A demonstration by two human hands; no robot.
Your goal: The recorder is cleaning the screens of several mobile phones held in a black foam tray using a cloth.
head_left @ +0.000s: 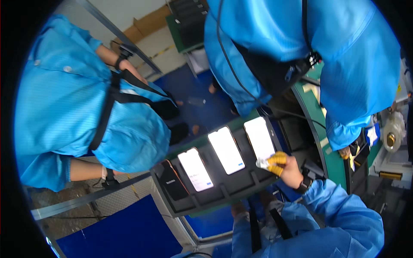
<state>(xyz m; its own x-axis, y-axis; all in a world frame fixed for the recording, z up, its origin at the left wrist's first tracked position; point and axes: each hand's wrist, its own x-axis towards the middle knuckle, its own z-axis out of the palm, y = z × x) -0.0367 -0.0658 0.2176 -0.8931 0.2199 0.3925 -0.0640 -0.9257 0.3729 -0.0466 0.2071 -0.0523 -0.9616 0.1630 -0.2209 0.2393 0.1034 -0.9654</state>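
Observation:
My right hand (287, 169), with yellow finger cots on its fingers, reaches in from the lower right. Its fingers pinch a small crumpled whitish thing (262, 163) whose kind I cannot make out. This thing is at the lower end of a phone (259, 135) with a lit white screen; whether it touches the glass is unclear. To the left lie two more lit phones, a middle one (226, 150) and another (195, 170). A dark phone (171, 180) lies at the left end. All rest on a black slotted tray (223, 192). My left hand does not show.
A co-worker in blue (86, 99) leans in at the left, and another (266, 26) stands across the tray. The second one's hand (345, 152) is at a green-edged bench (333, 167) on the right. A metal rail (71, 206) runs at lower left.

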